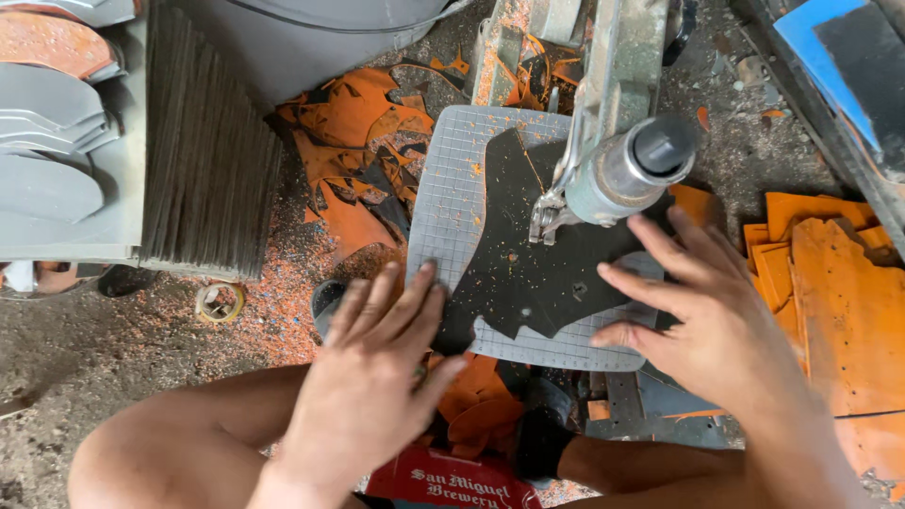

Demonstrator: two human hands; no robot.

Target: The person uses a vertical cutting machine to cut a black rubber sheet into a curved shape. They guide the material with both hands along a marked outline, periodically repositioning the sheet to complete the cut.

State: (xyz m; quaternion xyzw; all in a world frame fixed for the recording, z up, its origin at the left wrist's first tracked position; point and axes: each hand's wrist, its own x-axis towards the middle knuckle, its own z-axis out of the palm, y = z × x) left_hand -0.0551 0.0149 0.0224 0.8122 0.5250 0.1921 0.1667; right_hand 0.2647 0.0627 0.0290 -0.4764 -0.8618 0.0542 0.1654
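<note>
Head view: black sheet [528, 254] lies on grid plate [443, 188] under saw head [627, 165]. Left hand [372, 377] and right hand [716, 320] press it flat, fingers spread, gripping nothing. Keep fingertips off the blade line, feed evenly.

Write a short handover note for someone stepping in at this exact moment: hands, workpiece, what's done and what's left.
Left hand: flat, fingertips pressing the near-left edge of the dark sheet.
Right hand: flat, fingers on the sheet's right side.
The sheet lies on the gridded work plate, under the machine head.
Done: one small hole shows in the sheet; orange scraps litter the floor.
Left: cannot tell; a stack of orange pieces lies to the right.
</note>
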